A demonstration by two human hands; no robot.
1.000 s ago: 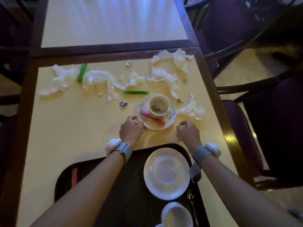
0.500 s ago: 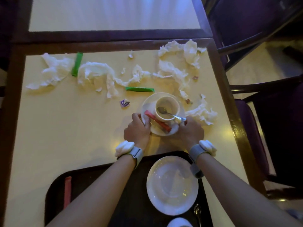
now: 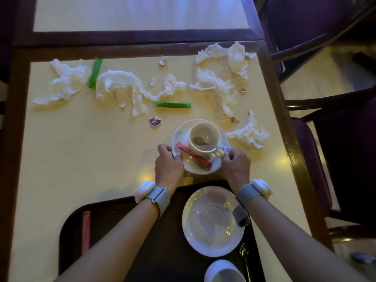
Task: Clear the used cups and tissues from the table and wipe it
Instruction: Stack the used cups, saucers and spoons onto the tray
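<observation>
Though empty, stained cup [image 3: 211,131] on saucer [image 3: 181,136].

A: Left hand [image 3: 167,165] and right hand [image 3: 236,163] pinched the saucer [image 3: 181,137] by its near rim, one on either side!
B: The cup [image 3: 205,131] stood on it, spoon [image 3: 211,145] inside, red sachet [image 3: 193,156] alongside.
A: Tissues [image 3: 120,82] lay strewn across the table [image 3: 81,159] beyond. The tray [image 3: 173,257] sat nearest, bearing a plate [image 3: 207,224].
</observation>
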